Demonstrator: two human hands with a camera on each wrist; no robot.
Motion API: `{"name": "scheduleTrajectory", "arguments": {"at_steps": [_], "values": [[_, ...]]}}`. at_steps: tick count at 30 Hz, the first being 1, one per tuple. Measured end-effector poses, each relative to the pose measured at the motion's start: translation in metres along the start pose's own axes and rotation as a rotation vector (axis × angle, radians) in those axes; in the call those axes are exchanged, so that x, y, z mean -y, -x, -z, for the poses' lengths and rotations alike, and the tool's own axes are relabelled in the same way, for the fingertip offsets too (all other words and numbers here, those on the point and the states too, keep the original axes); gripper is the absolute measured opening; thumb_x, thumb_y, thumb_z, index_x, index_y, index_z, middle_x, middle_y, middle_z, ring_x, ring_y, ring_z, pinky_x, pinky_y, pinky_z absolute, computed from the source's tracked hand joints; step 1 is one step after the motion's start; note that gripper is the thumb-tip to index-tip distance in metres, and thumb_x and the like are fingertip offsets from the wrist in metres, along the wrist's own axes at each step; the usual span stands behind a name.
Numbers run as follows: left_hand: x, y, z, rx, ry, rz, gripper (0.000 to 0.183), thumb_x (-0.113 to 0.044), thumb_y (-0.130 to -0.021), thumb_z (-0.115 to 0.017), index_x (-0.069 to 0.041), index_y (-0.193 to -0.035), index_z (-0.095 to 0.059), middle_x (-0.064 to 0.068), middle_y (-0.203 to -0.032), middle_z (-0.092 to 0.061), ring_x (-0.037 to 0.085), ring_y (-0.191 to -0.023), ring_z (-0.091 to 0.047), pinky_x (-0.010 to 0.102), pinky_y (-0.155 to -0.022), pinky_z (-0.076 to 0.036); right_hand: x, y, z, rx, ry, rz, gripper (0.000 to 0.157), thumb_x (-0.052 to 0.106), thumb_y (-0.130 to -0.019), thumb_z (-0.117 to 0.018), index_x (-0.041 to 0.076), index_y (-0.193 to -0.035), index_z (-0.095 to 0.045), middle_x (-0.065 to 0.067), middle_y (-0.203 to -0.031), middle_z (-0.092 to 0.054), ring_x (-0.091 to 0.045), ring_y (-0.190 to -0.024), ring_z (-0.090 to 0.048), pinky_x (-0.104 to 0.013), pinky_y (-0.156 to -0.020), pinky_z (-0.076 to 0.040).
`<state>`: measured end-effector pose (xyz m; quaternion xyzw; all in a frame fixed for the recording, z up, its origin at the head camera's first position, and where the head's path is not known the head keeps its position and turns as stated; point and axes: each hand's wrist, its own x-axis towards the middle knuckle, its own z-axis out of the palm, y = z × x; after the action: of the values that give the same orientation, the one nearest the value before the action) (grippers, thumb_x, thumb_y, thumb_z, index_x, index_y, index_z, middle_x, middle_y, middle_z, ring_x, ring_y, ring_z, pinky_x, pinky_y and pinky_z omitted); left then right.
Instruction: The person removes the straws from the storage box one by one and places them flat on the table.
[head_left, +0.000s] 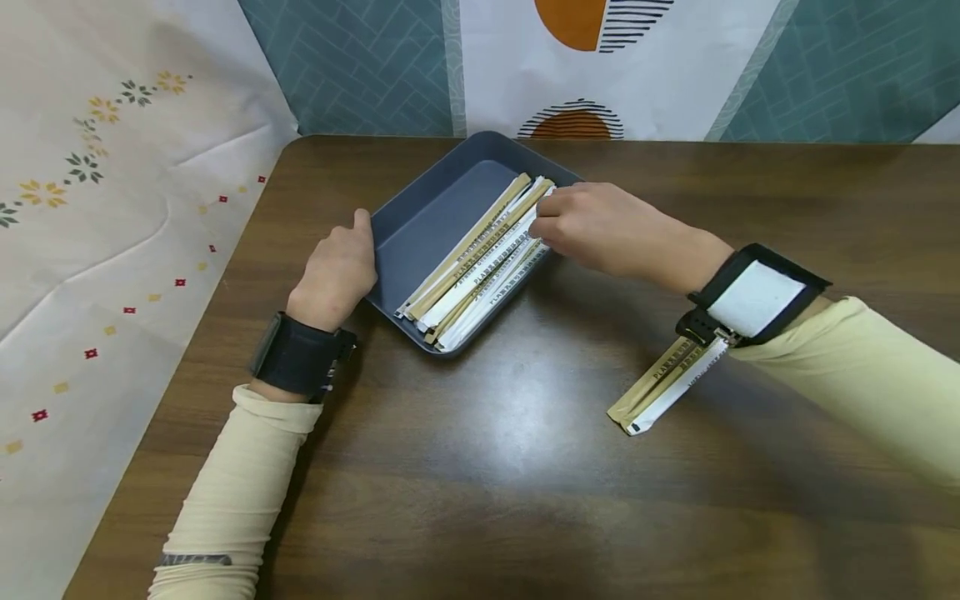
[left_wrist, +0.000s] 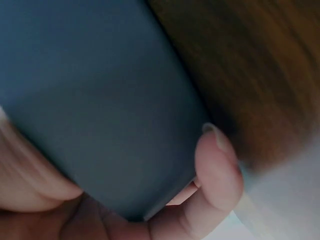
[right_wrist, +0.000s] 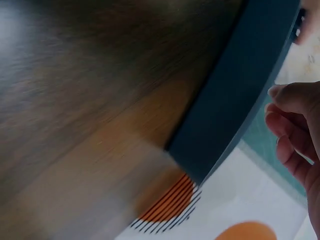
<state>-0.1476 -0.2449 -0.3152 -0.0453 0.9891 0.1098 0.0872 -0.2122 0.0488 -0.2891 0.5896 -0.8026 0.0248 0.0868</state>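
A dark grey-blue rectangular tray [head_left: 417, 223] lies at a slant on the table. My left hand [head_left: 335, 268] grips its left corner; in the left wrist view the thumb and fingers curl about the tray's end [left_wrist: 115, 150]. Several long, slim paper-wrapped packets [head_left: 480, 265], white and tan with printed lettering, lie side by side along the tray's right half. Over their far ends is my right hand [head_left: 592, 225], fingers bent. The right wrist view has its curled fingertips [right_wrist: 272, 116] just past the tray wall [right_wrist: 235, 95]; I cannot tell whether they pinch a packet.
More tan and white packets [head_left: 663, 387] lie on the brown wooden table [head_left: 480, 467], partly hidden under the right wrist strap [head_left: 753, 296]. A flowered white cloth [head_left: 135, 233] borders the table's left side. Patterned fabric [head_left: 360, 67] hangs past the far edge.
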Motion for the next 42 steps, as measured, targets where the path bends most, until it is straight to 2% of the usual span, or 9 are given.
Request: {"name": "scheduleTrajectory", "arguments": {"at_steps": [5, 10, 13, 24, 32, 38, 42], "values": [[0.0, -0.001, -0.002, -0.022, -0.004, -0.027, 0.037, 0.006, -0.092, -0.041, 0.011, -0.128, -0.032, 0.032, -0.088, -0.058, 0.042, -0.075, -0.062, 0.046, -0.06, -0.048, 0.003, -0.019, -0.006, 0.093, 0.011, -0.003, 0.022, -0.003, -0.085, -0.069, 0.0, -0.107, -0.071, -0.015, -0.098, -0.068, -0.029, -0.09, -0.063, -0.042, -0.079, -0.052], [0.001, -0.001, -0.003, -0.027, -0.005, -0.018, 0.037, 0.006, -0.093, -0.041, 0.01, -0.128, -0.032, 0.032, -0.089, -0.058, 0.041, -0.075, -0.063, 0.045, -0.059, -0.049, 0.004, -0.036, -0.013, 0.172, 0.014, -0.028, 0.019, -0.004, -0.088, -0.064, 0.001, -0.105, -0.071, -0.014, -0.098, -0.07, -0.027, -0.083, -0.063, -0.04, -0.069, -0.051], [0.003, 0.0, -0.003, -0.02, -0.002, -0.012, 0.036, 0.006, -0.092, -0.041, 0.01, -0.127, -0.032, 0.032, -0.089, -0.058, 0.041, -0.076, -0.063, 0.045, -0.059, -0.049, 0.002, -0.044, -0.017, 0.189, 0.018, -0.031, 0.018, -0.003, -0.091, -0.059, 0.003, -0.101, -0.073, -0.013, -0.094, -0.07, -0.026, -0.078, -0.063, -0.041, -0.066, -0.049], [0.003, -0.002, -0.002, 0.007, 0.005, 0.007, 0.038, 0.006, -0.092, -0.043, 0.008, -0.128, -0.032, 0.032, -0.094, -0.059, 0.04, -0.079, -0.062, 0.045, -0.063, -0.049, 0.002, -0.049, -0.025, 0.162, 0.043, -0.023, 0.017, -0.006, -0.089, -0.058, 0.004, -0.089, -0.072, -0.012, -0.085, -0.067, -0.027, -0.071, -0.061, -0.043, -0.065, -0.049], [0.002, -0.002, -0.002, 0.008, 0.01, 0.012, 0.039, 0.006, -0.091, -0.044, 0.009, -0.128, -0.032, 0.032, -0.096, -0.058, 0.04, -0.082, -0.062, 0.047, -0.066, -0.049, 0.001, -0.046, -0.025, 0.172, 0.029, -0.026, 0.016, -0.007, -0.088, -0.062, 0.002, -0.096, -0.072, -0.012, -0.093, -0.069, -0.026, -0.079, -0.063, -0.042, -0.068, -0.05], [0.001, -0.001, 0.001, -0.01, 0.005, 0.005, 0.038, 0.006, -0.091, -0.044, 0.009, -0.128, -0.032, 0.032, -0.096, -0.059, 0.041, -0.082, -0.062, 0.047, -0.067, -0.05, 0.001, -0.039, -0.022, 0.132, 0.018, -0.025, 0.018, -0.006, -0.087, -0.065, 0.001, -0.102, -0.072, -0.013, -0.099, -0.07, -0.028, -0.086, -0.064, -0.043, -0.071, -0.052], [0.0, -0.001, 0.001, 0.003, 0.0, 0.009, 0.039, 0.006, -0.092, -0.043, 0.009, -0.129, -0.032, 0.033, -0.096, -0.058, 0.041, -0.082, -0.062, 0.048, -0.067, -0.05, 0.001, -0.036, -0.02, 0.117, 0.028, -0.009, 0.021, -0.007, -0.085, -0.067, 0.0, -0.103, -0.072, -0.015, -0.099, -0.069, -0.029, -0.088, -0.064, -0.042, -0.072, -0.052]]}}
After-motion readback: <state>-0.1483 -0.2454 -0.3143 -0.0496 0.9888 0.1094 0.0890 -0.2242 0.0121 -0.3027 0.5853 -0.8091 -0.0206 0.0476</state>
